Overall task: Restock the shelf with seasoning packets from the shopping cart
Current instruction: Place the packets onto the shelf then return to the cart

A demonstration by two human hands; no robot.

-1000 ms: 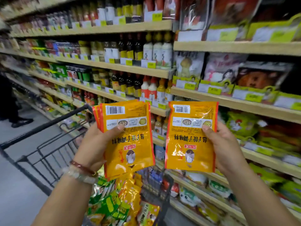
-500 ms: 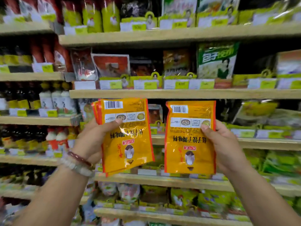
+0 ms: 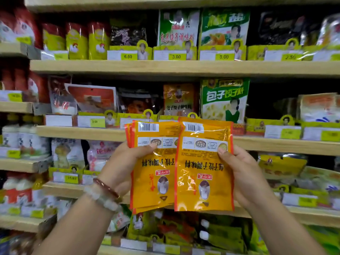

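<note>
The two orange lots have come together — the single packet (image 3: 203, 168) gripped by the right hand (image 3: 244, 173) now overlaps the stack of packets (image 3: 154, 168) held in the left hand (image 3: 121, 166), where half a second ago a gap showed. They hang upside down before the shelf (image 3: 82, 132), likely being merged for placing; matching stock (image 3: 179, 100) stands just above.

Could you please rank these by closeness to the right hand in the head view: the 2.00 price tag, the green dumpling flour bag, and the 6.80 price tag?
From the right hand:
1. Green dumpling flour bag, just above it, middle shelf.
2. 2.00 price tag, to the left, same shelf edge.
3. 6.80 price tag, upper left, one shelf higher.
</note>
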